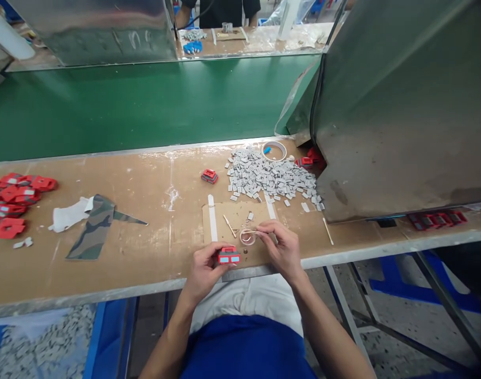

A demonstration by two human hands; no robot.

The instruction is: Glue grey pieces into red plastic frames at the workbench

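My left hand [203, 271] is closed on a small red and grey plastic part [229, 257] with two pale windows facing me. In my right hand [282, 250], thumb and fingers pinch a thin pale stick [256, 232]. The stick's end is over a small round dish [247, 240], just right of the red part; whether it touches the dish I cannot tell. Under both lies a cardboard sheet [219, 216] with dark stains. A second stick [229, 225] and a small grey tile [250, 216] rest on it.
Beyond the cardboard spreads a heap of grey tiles [264, 176], with a tape roll [274, 151] at its back. One red part [209, 176] stands left of it. Red parts [13, 195] and a camouflage cloth [92, 229] lie left. A metal housing [402, 116] blocks the right.
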